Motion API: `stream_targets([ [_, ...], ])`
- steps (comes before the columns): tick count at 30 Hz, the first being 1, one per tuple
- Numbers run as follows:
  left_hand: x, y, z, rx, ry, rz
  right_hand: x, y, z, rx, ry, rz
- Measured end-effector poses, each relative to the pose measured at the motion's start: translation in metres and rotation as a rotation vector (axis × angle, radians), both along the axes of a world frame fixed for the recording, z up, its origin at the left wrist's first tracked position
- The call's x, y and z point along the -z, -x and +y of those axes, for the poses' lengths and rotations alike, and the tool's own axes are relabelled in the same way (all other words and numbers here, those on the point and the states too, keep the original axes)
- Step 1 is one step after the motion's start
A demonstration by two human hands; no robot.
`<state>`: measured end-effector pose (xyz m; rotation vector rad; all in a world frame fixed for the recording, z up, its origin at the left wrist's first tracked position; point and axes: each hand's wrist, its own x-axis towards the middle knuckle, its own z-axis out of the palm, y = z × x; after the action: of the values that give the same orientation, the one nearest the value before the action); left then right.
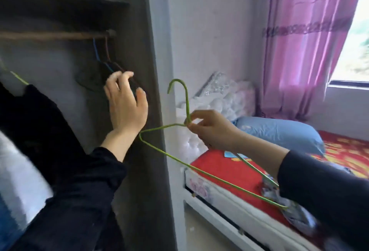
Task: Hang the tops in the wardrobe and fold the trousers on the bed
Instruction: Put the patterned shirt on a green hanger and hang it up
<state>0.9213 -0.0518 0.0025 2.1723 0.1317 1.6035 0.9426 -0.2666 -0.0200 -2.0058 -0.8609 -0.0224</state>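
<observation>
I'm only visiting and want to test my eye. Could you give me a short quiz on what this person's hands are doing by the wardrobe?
1. True or false: the green hanger has a top on it.
2. Which hand pinches that hanger at its neck: A) left, B) right?
3. Fill in: the left hand, with relaxed fingers, reaches into the wardrobe near other hangers hooked on the ___.

Key:
1. False, it is bare.
2. B, the right hand.
3. The rail.
</observation>
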Motion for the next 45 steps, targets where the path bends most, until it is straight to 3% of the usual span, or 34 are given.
stream_targets([
  [4, 0.024, -0.011, -0.116, 0.162, -0.091, -0.051, 0.025, 0.011, -0.13, 0.06, 0.07, 0.054],
  [13, 0.135, -0.082, -0.38, 0.557, -0.05, 0.428, 0.093, 0.009, -0.373, 0.48, 0.186, 0.175],
  [23, 0.262, -0.202, -0.634, 0.837, -0.138, 0.776, 0.181, -0.068, -0.603, 1.03, 0.213, 0.272],
  [35, 0.374, -0.294, -0.865, 0.975, -0.343, 1.204, 0.281, -0.135, -0.826, 1.454, 0.272, 0.529],
  [40, 0.418, -0.332, -0.956, 0.927, -0.343, 1.314, 0.321, -0.183, -0.924, 1.478, 0.334, 0.623],
  [45, 0.478, -0.366, -1.033, 0.843, -0.279, 1.478, 0.385, -0.235, -1.004, 1.419, 0.246, 0.651],
])
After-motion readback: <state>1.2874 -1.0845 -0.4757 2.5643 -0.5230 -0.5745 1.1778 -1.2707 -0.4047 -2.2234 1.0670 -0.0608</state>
